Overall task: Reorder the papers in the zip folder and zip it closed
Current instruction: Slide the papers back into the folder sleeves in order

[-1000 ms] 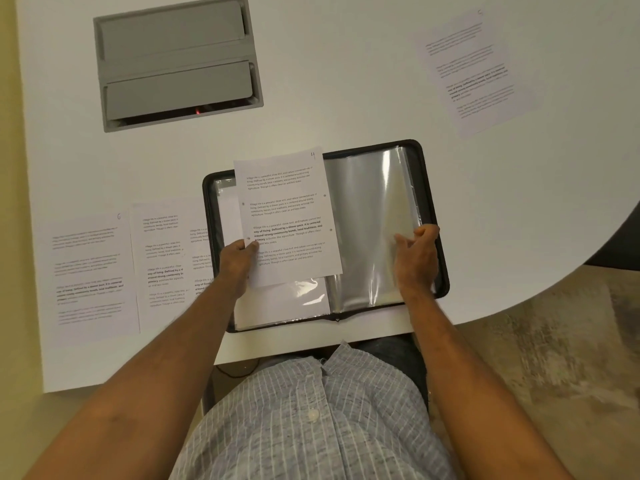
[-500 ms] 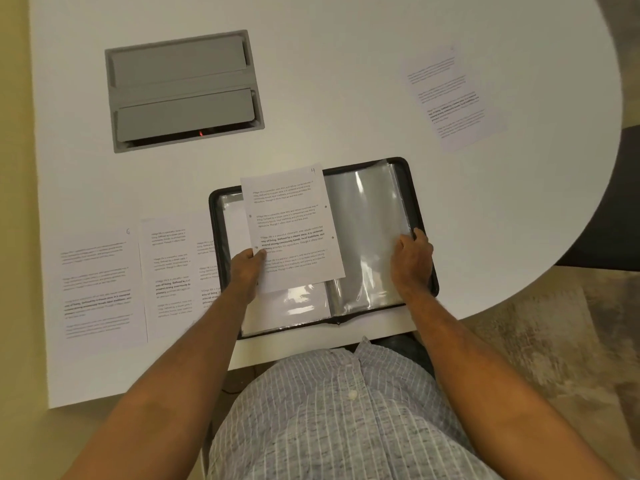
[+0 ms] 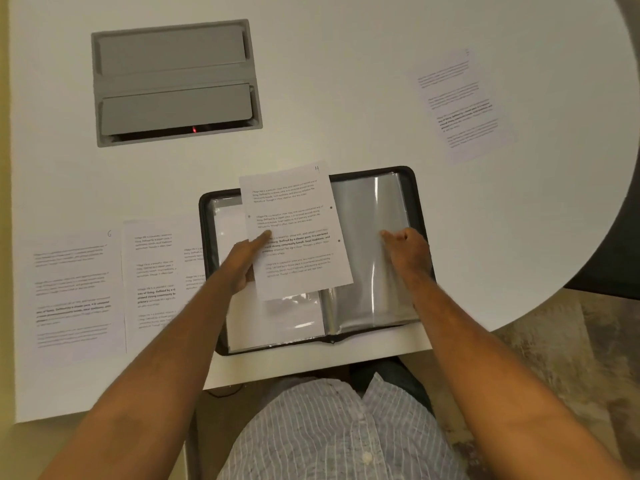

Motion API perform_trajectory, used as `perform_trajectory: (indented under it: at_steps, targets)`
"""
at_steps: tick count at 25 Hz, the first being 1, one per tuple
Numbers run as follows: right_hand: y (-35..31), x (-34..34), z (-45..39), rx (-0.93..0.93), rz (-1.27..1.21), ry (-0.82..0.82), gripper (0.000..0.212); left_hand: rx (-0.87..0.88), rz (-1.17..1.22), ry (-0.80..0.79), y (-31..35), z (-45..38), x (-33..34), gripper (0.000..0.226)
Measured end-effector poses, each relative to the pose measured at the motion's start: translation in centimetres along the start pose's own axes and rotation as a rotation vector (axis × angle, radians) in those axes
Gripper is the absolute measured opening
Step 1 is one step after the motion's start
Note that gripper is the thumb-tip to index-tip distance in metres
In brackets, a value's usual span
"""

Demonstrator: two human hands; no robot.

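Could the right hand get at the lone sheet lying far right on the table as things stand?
Probably yes: the right hand only rests on the folder's clear sleeves, and bare table lies between it and the sheet.

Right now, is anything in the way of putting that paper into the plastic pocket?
Nothing solid shows between them. The left hand holds the paper above the open zip folder, while the right hand works at the clear sleeves.

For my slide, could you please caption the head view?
Left hand holds page 4 over open zip folder; right hand grips a clear sleeve.
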State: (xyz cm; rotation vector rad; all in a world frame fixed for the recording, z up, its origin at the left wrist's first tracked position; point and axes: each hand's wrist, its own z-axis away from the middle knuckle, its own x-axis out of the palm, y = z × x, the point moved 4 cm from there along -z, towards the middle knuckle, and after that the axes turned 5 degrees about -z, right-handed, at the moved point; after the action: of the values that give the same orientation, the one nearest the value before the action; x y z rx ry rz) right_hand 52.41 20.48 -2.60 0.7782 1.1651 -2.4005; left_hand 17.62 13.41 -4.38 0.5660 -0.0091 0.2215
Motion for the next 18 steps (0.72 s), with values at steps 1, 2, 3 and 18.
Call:
perform_trajectory:
  at_steps: [1,2,3,18]
  targets:
    - [-0.2,-0.1,-0.7,-0.021,0.019,0.014,0.032,0.017,-0.086,-0.008,0.3,-0.5,0.2,0.036]
    - [-0.3,-0.3,-1.3,-0.039,0.026,0.017,0.031,0.048,-0.156,0.014,0.7,-0.9,0.5,0.036]
    - [-0.3,-0.4,-1.8,-0.055,0.026,0.014,0.031,0.092,-0.186,0.054,1.0,-1.5,0.6,0.035]
    - [-2.5,0.7,-6.8,-0.183,-0.075,-0.199,0.030,0.477,0.094,0.366,12.8,-7.9,4.7,0.011]
